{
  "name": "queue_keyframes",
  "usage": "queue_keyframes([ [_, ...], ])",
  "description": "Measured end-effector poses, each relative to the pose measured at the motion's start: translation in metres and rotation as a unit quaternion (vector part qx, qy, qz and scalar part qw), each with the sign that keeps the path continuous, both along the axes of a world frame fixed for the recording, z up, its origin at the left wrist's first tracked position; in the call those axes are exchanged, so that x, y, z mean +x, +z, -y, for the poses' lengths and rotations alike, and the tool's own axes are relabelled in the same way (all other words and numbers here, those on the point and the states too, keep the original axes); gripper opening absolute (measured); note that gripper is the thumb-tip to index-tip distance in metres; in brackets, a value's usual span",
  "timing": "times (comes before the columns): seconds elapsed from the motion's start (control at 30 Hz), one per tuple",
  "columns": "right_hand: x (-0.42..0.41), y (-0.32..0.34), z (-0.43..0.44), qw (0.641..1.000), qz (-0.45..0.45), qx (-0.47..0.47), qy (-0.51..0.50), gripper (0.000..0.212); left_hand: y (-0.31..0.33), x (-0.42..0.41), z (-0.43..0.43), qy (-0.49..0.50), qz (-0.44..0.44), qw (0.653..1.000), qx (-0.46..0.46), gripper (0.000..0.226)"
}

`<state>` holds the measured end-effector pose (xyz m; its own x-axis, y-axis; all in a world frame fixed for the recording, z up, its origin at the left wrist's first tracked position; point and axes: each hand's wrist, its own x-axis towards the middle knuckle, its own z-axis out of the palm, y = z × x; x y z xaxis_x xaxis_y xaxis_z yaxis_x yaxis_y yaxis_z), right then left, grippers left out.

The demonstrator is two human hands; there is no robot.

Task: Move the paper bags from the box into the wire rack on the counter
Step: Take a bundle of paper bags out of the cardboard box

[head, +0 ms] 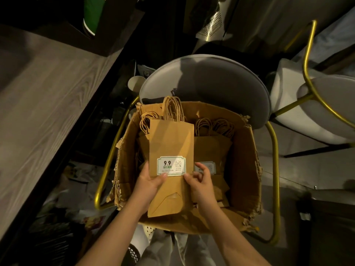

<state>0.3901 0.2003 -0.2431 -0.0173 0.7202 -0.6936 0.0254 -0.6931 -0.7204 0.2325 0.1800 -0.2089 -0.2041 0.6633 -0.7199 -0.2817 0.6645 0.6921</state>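
Note:
A torn cardboard box point(244, 160) sits on a grey chair seat with gold legs. Inside it lie stacks of flat brown paper bags with twisted handles. I hold a bundle of paper bags point(171, 143) with a white "9.9" label lifted above the left side of the box. My left hand point(148, 184) grips the bundle's lower left edge, thumb on the front. My right hand point(199, 184) pinches its lower right edge with curled fingers. A second stack of bags point(213, 148) lies in the box's right half. The wire rack is not in view.
A wood-grain counter point(44, 104) runs along the left. The grey chair point(203, 81) has a second similar chair point(324, 104) to its right. A white paper cup point(135, 83) stands behind the box at left. Clutter lies on the floor lower left.

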Motion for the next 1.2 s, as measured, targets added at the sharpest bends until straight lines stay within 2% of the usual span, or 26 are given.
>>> queue_keyframes([
  [0.07, 0.009, -0.013, -0.005, 0.999, 0.020, -0.018, -0.024, 0.039, -0.006, -0.002, -0.001, -0.002, -0.003, 1.000, -0.001, 0.051],
  [0.17, 0.032, -0.039, -0.012, 0.993, 0.098, -0.049, -0.045, 0.035, -0.011, -0.007, -0.002, -0.006, -0.018, 1.000, 0.004, 0.047],
  [0.37, 0.076, -0.070, -0.020, 0.971, 0.210, -0.117, 0.004, 0.046, -0.023, -0.014, -0.004, -0.007, -0.054, 0.999, 0.004, 0.043],
  [0.57, 0.085, -0.086, -0.032, 0.963, 0.237, -0.120, 0.035, 0.057, -0.031, -0.014, -0.008, -0.007, -0.062, 0.998, -0.018, 0.037],
  [0.87, 0.088, -0.108, -0.041, 0.945, 0.290, -0.141, 0.053, 0.059, -0.038, -0.009, -0.016, 0.012, -0.060, 0.998, -0.025, 0.037],
  [1.2, 0.078, -0.109, -0.032, 0.902, 0.385, -0.178, 0.081, 0.085, -0.041, -0.010, -0.010, 0.016, -0.054, 0.998, -0.010, 0.036],
])
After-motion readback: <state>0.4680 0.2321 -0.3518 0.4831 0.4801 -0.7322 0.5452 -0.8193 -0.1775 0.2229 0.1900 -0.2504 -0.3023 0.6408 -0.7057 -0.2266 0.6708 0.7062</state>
